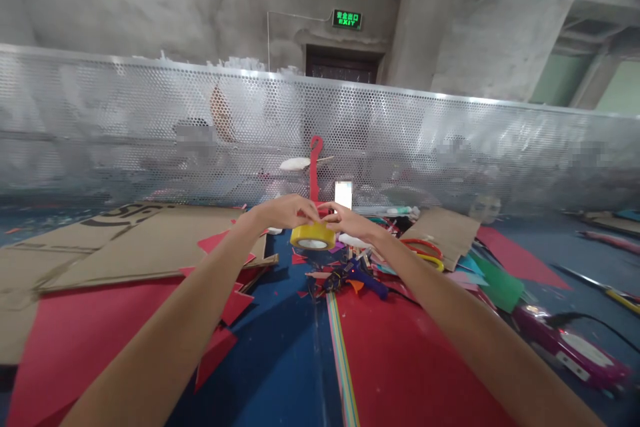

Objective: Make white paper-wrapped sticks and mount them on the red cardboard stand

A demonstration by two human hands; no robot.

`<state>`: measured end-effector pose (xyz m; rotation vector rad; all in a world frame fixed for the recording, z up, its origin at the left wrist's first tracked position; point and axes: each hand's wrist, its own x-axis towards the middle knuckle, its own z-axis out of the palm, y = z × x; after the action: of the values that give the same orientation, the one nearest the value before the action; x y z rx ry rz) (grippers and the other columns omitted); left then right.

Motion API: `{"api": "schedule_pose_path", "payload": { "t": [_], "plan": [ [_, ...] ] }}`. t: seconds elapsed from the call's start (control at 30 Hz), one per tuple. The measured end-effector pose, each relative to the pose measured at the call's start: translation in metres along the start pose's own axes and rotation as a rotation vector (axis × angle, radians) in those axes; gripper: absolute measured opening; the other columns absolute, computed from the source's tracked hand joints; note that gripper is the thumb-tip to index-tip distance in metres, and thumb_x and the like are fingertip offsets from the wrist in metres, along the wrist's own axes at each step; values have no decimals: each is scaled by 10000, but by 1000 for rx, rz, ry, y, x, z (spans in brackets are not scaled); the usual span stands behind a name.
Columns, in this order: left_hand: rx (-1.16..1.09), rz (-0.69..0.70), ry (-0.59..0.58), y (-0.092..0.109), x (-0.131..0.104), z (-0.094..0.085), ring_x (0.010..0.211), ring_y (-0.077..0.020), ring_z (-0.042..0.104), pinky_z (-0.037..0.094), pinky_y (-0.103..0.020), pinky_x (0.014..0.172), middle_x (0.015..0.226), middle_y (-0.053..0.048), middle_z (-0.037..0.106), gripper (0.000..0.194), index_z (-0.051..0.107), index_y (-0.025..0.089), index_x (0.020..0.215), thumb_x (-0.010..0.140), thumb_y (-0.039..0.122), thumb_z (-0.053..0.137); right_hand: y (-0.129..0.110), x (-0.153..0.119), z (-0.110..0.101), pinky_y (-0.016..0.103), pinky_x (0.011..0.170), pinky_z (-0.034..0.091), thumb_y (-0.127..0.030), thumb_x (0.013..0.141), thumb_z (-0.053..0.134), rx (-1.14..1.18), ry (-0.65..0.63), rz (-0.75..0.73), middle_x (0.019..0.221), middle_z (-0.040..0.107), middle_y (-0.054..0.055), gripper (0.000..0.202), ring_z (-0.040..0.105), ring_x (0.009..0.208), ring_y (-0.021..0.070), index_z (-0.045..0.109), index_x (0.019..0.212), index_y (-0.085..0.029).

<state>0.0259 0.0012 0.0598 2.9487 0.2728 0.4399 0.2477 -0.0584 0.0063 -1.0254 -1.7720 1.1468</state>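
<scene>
Both arms reach forward over the blue table. My left hand [294, 211] is at the upper left of a yellow tape roll [313, 236], its fingers bent and closed on the roll's top edge. My right hand [347, 220] meets it from the other side, thumb and fingers pinched at the roll's upper right. The roll hangs above the table with its white core facing me. Just behind the hands stands a red curved strip [315, 170] against the metal mesh. Below and to the right lies a blue glue gun [367, 278] with a small red light.
Brown cardboard [145, 240] and red sheets [100, 327] cover the left side. A red sheet stack [400, 360] lies front right, with red-and-yellow scissors [425, 255], coloured paper scraps and a purple device [570, 347] beyond. A perforated metal screen [240, 120] bounds the back.
</scene>
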Motion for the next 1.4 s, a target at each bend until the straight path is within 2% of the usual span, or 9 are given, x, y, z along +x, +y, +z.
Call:
{"api": "schedule_pose_path", "payload": {
  "t": [0.2, 0.4, 0.57, 0.77, 0.9, 1.03, 1.23, 1.4],
  "plan": [
    [25, 27, -11, 8, 5, -3, 805, -131, 627, 409, -235, 720, 930, -22, 747, 164, 775, 240, 947, 852, 226, 642, -3, 1, 2, 262, 765, 467, -74, 747, 628, 23, -61, -22, 1050, 704, 58, 607, 627, 986, 175, 431, 1300, -229],
    [42, 38, -23, 5, 8, -1, 794, -123, 619, 393, -227, 706, 926, -17, 748, 149, 776, 253, 949, 853, 247, 662, -8, -2, 4, 243, 745, 445, -54, 743, 602, 17, -81, -24, 1034, 696, 54, 621, 625, 952, 164, 421, 1314, -219],
    [18, 49, -24, 4, 8, -2, 768, -119, 606, 381, -228, 691, 886, -18, 741, 142, 772, 234, 908, 866, 232, 636, -8, -3, 5, 227, 691, 418, -67, 756, 603, -14, -38, -18, 1003, 698, 63, 590, 607, 891, 158, 441, 1306, -207],
    [61, -10, -66, 11, 10, -7, 735, -116, 579, 362, -230, 664, 837, 4, 705, 126, 736, 223, 859, 871, 233, 611, -5, 1, 7, 243, 730, 441, -59, 751, 613, -42, -22, -28, 1035, 706, 56, 617, 620, 978, 176, 442, 1320, -227],
    [74, 10, -69, 12, 12, -6, 747, -123, 582, 367, -235, 679, 850, -1, 699, 142, 724, 223, 891, 886, 237, 582, -6, 0, 7, 253, 761, 456, -54, 751, 602, -11, -15, -23, 1095, 699, 53, 622, 621, 1019, 174, 437, 1322, -235],
    [56, 34, -66, 12, 11, -6, 752, -122, 582, 368, -238, 691, 851, -2, 698, 147, 718, 218, 878, 886, 219, 571, -6, -2, 6, 249, 743, 461, -67, 772, 597, -21, -17, -23, 1042, 715, 45, 614, 630, 991, 167, 423, 1339, -230],
    [108, -40, -83, 15, 11, -7, 769, -134, 565, 355, -241, 676, 862, -2, 662, 122, 671, 212, 885, 900, 250, 557, -2, 1, 6, 289, 827, 477, -62, 787, 598, -45, -11, -57, 1035, 717, 46, 552, 633, 1025, 177, 460, 1296, -223],
    [208, -140, -97, 17, 12, -7, 801, -156, 562, 346, -257, 673, 921, -17, 643, 127, 619, 211, 928, 927, 250, 499, 3, 6, 5, 333, 863, 495, -92, 785, 634, -33, 62, -91, 1037, 717, 50, 508, 647, 1027, 196, 470, 1247, -225]
  ]
}}
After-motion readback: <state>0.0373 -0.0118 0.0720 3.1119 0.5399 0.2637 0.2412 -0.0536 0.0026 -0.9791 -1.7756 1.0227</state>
